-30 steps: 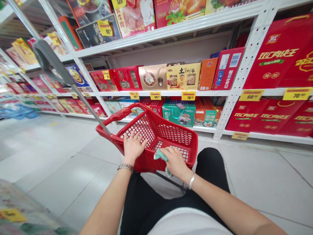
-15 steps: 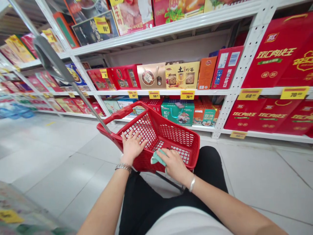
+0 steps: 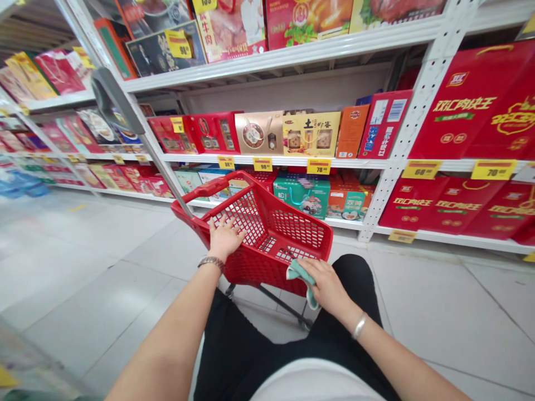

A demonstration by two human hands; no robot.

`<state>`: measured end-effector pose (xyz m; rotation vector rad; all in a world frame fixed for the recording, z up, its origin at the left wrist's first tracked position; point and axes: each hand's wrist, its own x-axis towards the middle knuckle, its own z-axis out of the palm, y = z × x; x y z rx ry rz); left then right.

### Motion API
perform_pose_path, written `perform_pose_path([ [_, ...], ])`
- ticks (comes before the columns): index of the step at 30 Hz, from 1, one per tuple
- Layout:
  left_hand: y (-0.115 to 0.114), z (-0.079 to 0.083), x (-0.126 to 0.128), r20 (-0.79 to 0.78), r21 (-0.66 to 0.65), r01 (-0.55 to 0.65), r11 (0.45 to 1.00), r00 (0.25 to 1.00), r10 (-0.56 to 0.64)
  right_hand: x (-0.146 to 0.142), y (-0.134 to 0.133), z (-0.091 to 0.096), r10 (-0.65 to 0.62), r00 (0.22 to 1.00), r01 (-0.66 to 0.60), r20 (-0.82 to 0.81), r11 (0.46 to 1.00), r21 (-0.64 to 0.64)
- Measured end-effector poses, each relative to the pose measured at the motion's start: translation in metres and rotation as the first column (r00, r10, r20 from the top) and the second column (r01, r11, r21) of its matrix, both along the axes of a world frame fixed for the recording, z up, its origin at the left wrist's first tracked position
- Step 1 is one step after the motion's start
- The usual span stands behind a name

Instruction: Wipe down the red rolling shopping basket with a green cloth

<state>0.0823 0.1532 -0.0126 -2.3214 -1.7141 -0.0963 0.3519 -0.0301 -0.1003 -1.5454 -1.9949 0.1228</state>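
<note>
A red plastic shopping cart basket (image 3: 254, 270) with latticed walls stands tilted before my knees on a dark wheeled frame (image 3: 278, 301). My left hand (image 3: 226, 236) lies on its near rim toward the left, fingers spread and stretched over the inside. At the right end of the same rim, my right hand (image 3: 328, 281) grips a green cloth (image 3: 301, 275) with a white edge; part of the cloth hangs down the outer wall. From the basket's left end a metal pole with a grey handle (image 3: 117, 100) rises up and left.
White shelving (image 3: 276, 160) packed with gift boxes runs behind the cart. Large red boxes (image 3: 463, 106) fill the right bay, with yellow price tags (image 3: 320, 166) along the shelf edges. Pale floor tiles (image 3: 137, 289) surround the cart. At the lower left is a blurred display.
My right hand has slid right along the near rim with the cloth, toward the basket's end. My left hand stays on the rim. The cart and handle appear slightly shifted in view.
</note>
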Motion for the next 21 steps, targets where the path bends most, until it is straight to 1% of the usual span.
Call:
perform_pose_path([
  [3,0.007,0.001,0.006,0.000,0.001,0.006,1.000,1.000,-0.006,-0.005,0.010,-0.002,-0.040,0.999,0.040,0.006,0.999,0.011],
  [6,0.007,-0.003,0.019,-0.016,-0.062,0.009,0.998,1.000,-0.010,-0.016,0.019,-0.002,-0.063,0.998,0.063,0.006,0.998,0.016],
  [9,-0.001,-0.012,0.038,-0.024,-0.145,0.041,0.989,0.999,-0.045,-0.032,0.021,-0.002,-0.071,0.997,0.071,0.019,0.997,0.012],
  [12,-0.019,-0.022,0.054,0.009,-0.201,0.090,0.975,0.996,-0.091,-0.050,0.017,-0.001,-0.063,0.998,0.063,0.019,0.998,0.011],
  [14,-0.031,-0.027,0.059,0.039,-0.220,0.114,0.969,0.993,-0.108,-0.061,0.012,-0.001,-0.025,1.000,0.025,-0.004,1.000,0.006],
  [16,-0.042,-0.030,0.058,0.062,-0.221,0.122,0.968,0.992,-0.111,-0.069,0.008,0.001,0.049,0.998,-0.049,-0.041,0.999,0.003],
  [19,-0.049,-0.029,0.045,0.067,-0.215,0.121,0.969,0.992,-0.109,-0.072,0.004,0.003,0.190,0.976,-0.190,-0.105,0.982,0.003],
  [21,-0.049,-0.025,0.034,0.050,-0.210,0.117,0.971,0.993,-0.109,-0.071,0.001,0.004,0.292,0.945,-0.294,-0.150,0.956,0.009],
])
